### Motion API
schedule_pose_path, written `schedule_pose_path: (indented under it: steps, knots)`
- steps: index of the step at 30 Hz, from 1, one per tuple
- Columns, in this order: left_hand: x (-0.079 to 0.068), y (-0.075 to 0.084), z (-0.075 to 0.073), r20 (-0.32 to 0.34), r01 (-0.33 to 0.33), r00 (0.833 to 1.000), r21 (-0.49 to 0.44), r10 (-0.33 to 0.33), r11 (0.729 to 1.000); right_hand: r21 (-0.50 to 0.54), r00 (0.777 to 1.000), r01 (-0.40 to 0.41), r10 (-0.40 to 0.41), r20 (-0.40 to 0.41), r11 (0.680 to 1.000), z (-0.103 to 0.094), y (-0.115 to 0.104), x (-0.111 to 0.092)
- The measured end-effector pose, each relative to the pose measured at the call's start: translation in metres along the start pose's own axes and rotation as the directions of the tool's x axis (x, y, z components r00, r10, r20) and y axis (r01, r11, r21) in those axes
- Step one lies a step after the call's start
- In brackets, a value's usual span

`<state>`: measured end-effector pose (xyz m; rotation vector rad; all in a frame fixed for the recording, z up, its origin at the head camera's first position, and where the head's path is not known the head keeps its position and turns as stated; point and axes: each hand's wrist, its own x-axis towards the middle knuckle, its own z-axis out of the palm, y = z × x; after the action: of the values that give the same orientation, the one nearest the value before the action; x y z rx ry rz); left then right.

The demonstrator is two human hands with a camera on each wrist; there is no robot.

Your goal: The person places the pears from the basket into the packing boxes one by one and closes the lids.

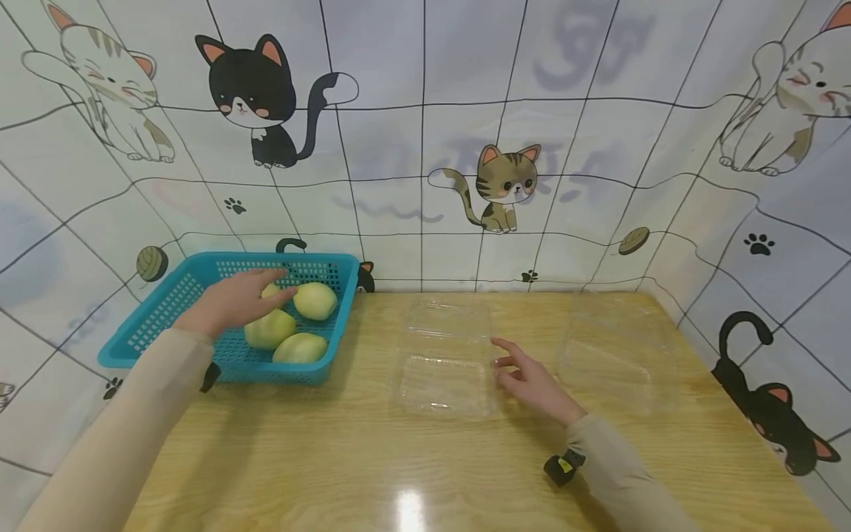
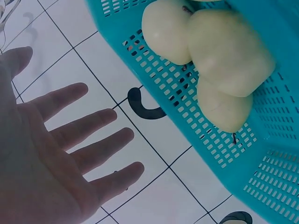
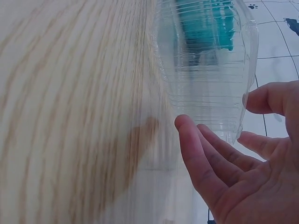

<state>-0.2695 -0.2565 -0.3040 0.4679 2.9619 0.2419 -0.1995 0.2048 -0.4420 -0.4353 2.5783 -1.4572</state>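
Observation:
My left hand hovers over the blue plastic basket, its fingers spread and holding nothing. Several pale yellow-green pears, some with dark stems, lie in the basket's right part. In the left wrist view the palm faces up beside the basket wall, apart from the pears. My right hand is at the right edge of a clear plastic box lying opened out on the table. In the right wrist view its fingers are loosely bent around the box's edge; whether they touch it is hard to tell.
A second clear plastic box lies on the wooden table to the right of my right hand. A wall covering with cat drawings stands behind the table and along its sides.

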Motion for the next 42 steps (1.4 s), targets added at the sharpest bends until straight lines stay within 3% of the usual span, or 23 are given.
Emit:
schedule_pose_path:
  steps: [10,20,30,42]
  knots:
    - [0.020,-0.001,-0.011,0.039,0.001,0.999,-0.012,0.000,1.000,0.033,0.999,-0.033,0.033,0.000,0.999,0.001,-0.011,-0.002]
    - [0.036,-0.009,-0.023,0.060,0.037,0.998,-0.054,-0.034,0.998,0.033,0.999,-0.037,0.037,-0.012,0.999,0.003,-0.001,0.001]
    - [0.040,-0.004,-0.014,0.071,0.014,0.997,-0.102,-0.007,0.995,0.027,0.999,-0.045,0.046,-0.029,0.999,0.006,0.000,0.000]
    - [0.053,-0.014,0.002,0.060,0.011,0.998,-0.204,0.002,0.979,0.040,0.998,-0.052,0.054,-0.041,0.998,0.008,-0.001,0.000]
